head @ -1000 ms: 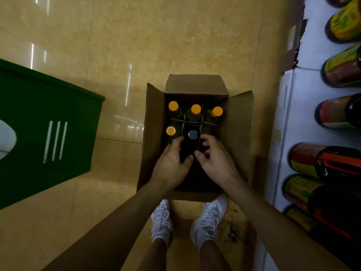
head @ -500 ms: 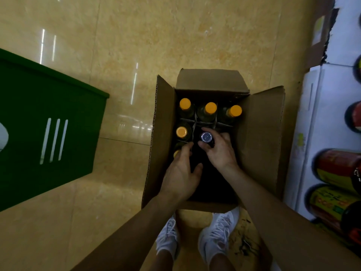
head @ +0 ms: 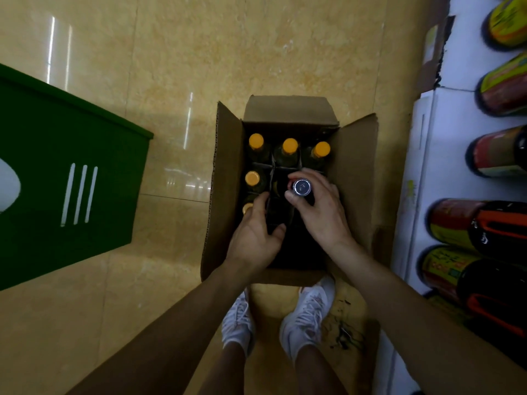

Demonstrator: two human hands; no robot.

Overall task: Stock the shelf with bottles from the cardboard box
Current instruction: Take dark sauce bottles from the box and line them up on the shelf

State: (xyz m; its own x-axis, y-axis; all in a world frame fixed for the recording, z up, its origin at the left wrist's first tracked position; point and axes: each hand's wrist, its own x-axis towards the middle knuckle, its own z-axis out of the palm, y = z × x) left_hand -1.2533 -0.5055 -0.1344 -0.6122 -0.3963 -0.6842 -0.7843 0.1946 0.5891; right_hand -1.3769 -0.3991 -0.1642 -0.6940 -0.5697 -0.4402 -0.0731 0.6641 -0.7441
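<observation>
Now: dark silver-capped bottle [head: 301, 187] stands upright in the middle cell of the cardboard box [head: 353, 178]. The right hand [head: 319, 212] holds its neck, fingers [head: 312, 175] curled just below the cap. Likely glass and full, so heavy, slick and breakable (a neck hold alone may slip; support the base once clear). Left hand [head: 253, 238] rests loosely spread on the divider [head: 273, 169], beside orange-capped bottles [head: 290, 145]. Shelf [head: 445, 166] lies right.

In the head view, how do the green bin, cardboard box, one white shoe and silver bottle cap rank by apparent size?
1. Green plastic bin and open brown cardboard box: about alike; the bin is cut off at the edge, so unranked.
2. White lace-up shoe.
3. Round silver bottle cap, pinched in the right hand.
</observation>
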